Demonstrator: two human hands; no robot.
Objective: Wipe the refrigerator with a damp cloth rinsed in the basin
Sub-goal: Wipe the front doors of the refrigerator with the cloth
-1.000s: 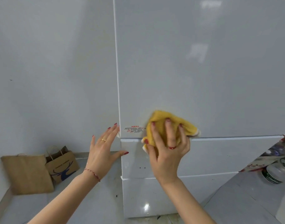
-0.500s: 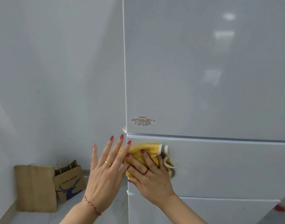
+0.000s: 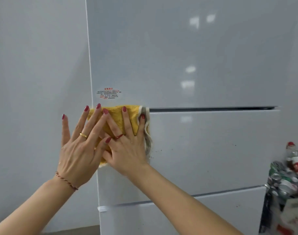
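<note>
The white refrigerator (image 3: pixel 204 150) fills the view, with its upper door above a dark seam and two drawers below. A yellow cloth (image 3: pixel 117 117) with a grey-white edge lies flat on the top left corner of the middle drawer. My right hand (image 3: pixel 128 143) presses the cloth against the drawer with straight, spread fingers. My left hand (image 3: pixel 80 146) is flat and spread beside it, at the refrigerator's left edge, its fingertips over the cloth's left part and overlapping my right hand.
A small warning sticker (image 3: pixel 109 93) sits on the upper door just above the cloth. A grey wall (image 3: pixel 34 82) runs to the left of the refrigerator. Several plastic bottles (image 3: pixel 290 175) stand in a pile at the lower right.
The cloth and my right hand moved from the upper door's bottom edge down onto the middle drawer. My left hand came in next to the right hand and now overlaps it.
</note>
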